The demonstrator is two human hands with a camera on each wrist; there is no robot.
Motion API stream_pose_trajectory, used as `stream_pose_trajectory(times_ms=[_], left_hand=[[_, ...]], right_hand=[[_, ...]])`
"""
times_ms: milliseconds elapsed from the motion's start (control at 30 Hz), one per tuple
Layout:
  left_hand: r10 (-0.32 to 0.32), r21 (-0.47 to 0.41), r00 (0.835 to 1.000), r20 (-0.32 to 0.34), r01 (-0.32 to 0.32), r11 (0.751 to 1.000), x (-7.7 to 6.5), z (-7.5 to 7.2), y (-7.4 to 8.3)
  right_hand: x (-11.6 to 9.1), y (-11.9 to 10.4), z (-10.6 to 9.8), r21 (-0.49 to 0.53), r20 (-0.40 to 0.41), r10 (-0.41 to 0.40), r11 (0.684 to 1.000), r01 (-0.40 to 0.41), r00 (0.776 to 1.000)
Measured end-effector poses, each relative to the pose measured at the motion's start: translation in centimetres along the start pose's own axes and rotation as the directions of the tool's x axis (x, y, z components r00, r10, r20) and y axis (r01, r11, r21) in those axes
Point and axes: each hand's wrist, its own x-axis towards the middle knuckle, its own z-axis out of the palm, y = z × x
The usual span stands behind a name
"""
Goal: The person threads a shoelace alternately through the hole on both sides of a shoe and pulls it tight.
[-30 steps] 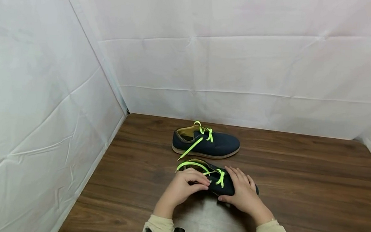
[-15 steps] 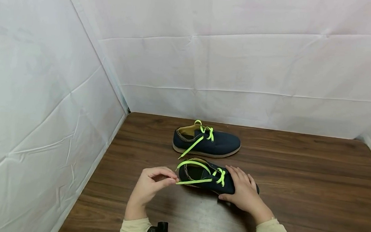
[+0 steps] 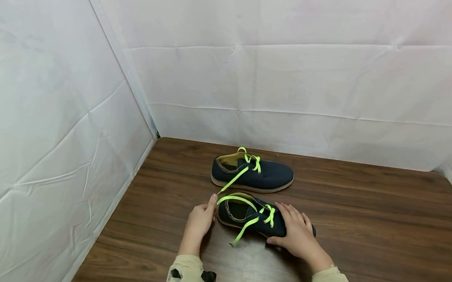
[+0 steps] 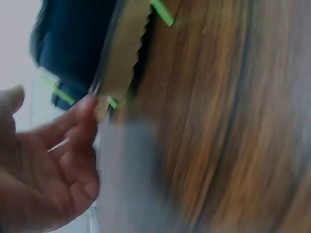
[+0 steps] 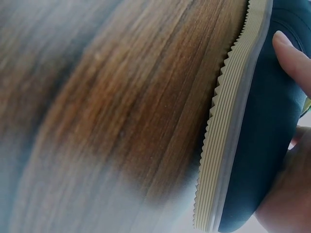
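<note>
A navy shoe (image 3: 229,217) with bright yellow-green laces stands nearest the person, toe to the right. My right hand (image 3: 296,233) grips its toe, fingers over the top and thumb on the near side; the right wrist view shows the thumb (image 5: 290,56) on the navy upper above the ribbed sole. At the heel is my left hand (image 3: 200,220), its thumb apart from the loosely bent fingers (image 4: 80,126) in the left wrist view. Those fingertips reach the heel, close to a lace end. One lace (image 3: 245,229) droops over the near side; another lace (image 3: 237,198) arcs across the shoe's opening.
A matching navy shoe (image 3: 274,175) stands just behind, toe also right, one lace hanging toward the front shoe's heel. Both are on a dark wooden table (image 3: 381,222). White fabric walls (image 3: 313,81) rise behind and at the sides.
My left hand drew the near lace out leftward, let it go, then moved up and right to the heel. That lace now hangs down the near side. The right hand stayed put.
</note>
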Motion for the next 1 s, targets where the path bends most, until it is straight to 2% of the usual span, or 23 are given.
stream_pose_trajectory(times_ms=[100,167,200,267,333,367,433,467,500,533,567,633,667,700,733,767,800,833,867,900,933,967,1000], left_hand=[[0.016,-0.06,0.994,-0.108,-0.023,0.998,0.5,1.1,0.6],[0.047,-0.133,0.984,-0.172,-0.071,0.989,0.7,1.5,0.9],[0.065,-0.19,0.978,-0.2,-0.103,0.976,0.7,1.6,1.0],[0.094,-0.309,0.958,-0.273,-0.179,0.934,0.7,1.5,1.3],[0.125,-0.419,0.919,-0.375,-0.288,0.861,0.5,0.9,1.8],[0.135,-0.469,0.894,-0.427,-0.346,0.812,0.4,0.5,2.1],[0.149,-0.546,0.836,-0.528,-0.469,0.695,0.0,-0.6,2.9],[0.152,-0.581,0.808,-0.569,-0.526,0.621,-0.2,-1.1,3.3],[0.152,-0.617,0.788,-0.596,-0.571,0.541,-0.5,-1.7,3.8],[0.152,-0.658,0.778,-0.609,-0.603,0.451,-0.8,-2.2,4.3],[0.154,-0.717,0.787,-0.597,-0.609,0.339,-1.0,-2.7,4.7],[0.187,-0.833,0.835,-0.518,-0.542,0.112,-1.7,-3.4,5.5],[0.212,-0.876,0.86,-0.465,-0.481,0.029,-1.9,-3.5,5.7],[0.234,-0.911,0.884,-0.404,-0.411,-0.019,-2.1,-3.6,6.0],[0.246,-0.938,0.907,-0.343,-0.344,-0.037,-2.3,-3.5,6.2],[0.258,-0.957,0.923,-0.286,-0.291,-0.02,-2.3,-3.3,6.4],[0.27,-0.959,0.928,-0.254,-0.278,0.051,-2.2,-3.0,6.6],[0.284,-0.94,0.925,-0.252,-0.304,0.157,-2.1,-2.5,6.6],[0.31,-0.882,0.912,-0.27,-0.363,0.301,-1.8,-1.9,6.6],[0.34,-0.788,0.897,-0.283,-0.419,0.451,-1.6,-1.2,6.6],[0.38,-0.652,0.879,-0.289,-0.471,0.594,-1.4,-0.5,6.6],[0.428,-0.479,0.856,-0.289,-0.517,0.71,-1.4,0.2,6.5],[0.474,-0.294,0.835,-0.278,-0.544,0.786,-1.3,0.9,6.4]], right_hand=[[0.0,0.1,0.2,0.001,-0.005,-0.003,1.0,0.003,1.0],[0.0,0.1,0.3,0.006,-0.005,-0.005,1.0,0.005,1.0],[-0.1,0.1,0.4,0.009,-0.005,-0.006,1.0,0.006,1.0],[-0.1,0.0,0.5,0.011,-0.001,-0.006,1.0,0.006,1.0],[-0.1,-0.1,0.5,0.013,0.004,-0.002,1.0,0.002,1.0],[-0.1,-0.1,0.5,0.012,0.002,-0.003,1.0,0.003,1.0],[0.0,-0.1,0.5,0.007,-0.003,-0.001,1.0,0.001,1.0],[0.0,-0.2,0.5,0.008,-0.005,0.0,1.0,0.0,1.0],[0.0,-0.2,0.5,0.007,-0.006,0.0,1.0,0.0,1.0],[0.0,-0.2,0.5,0.007,-0.006,0.0,1.0,0.0,1.0],[0.0,-0.2,0.5,0.006,-0.005,-0.001,1.0,0.001,1.0],[0.0,-0.2,0.5,0.008,-0.003,-0.002,1.0,0.002,1.0],[0.0,-0.2,0.5,0.008,-0.003,-0.003,1.0,0.003,1.0],[0.0,-0.1,0.5,0.007,-0.005,-0.007,1.0,0.007,1.0],[0.1,-0.2,0.5,0.007,-0.008,-0.009,1.0,0.009,1.0],[0.1,-0.2,0.5,0.005,-0.009,-0.01,1.0,0.011,1.0],[0.2,-0.2,0.5,0.005,-0.01,-0.011,1.0,0.011,1.0],[0.2,-0.2,0.5,0.006,-0.009,-0.011,1.0,0.011,1.0],[0.2,-0.2,0.5,0.007,-0.008,-0.008,1.0,0.009,1.0],[0.2,-0.2,0.5,0.006,-0.007,-0.006,1.0,0.006,1.0],[0.2,-0.2,0.5,0.007,-0.006,-0.003,1.0,0.003,1.0],[0.2,-0.2,0.5,0.006,-0.004,0.0,1.0,0.0,1.0],[0.1,-0.2,0.5,0.007,-0.004,0.001,1.0,-0.001,1.0]])
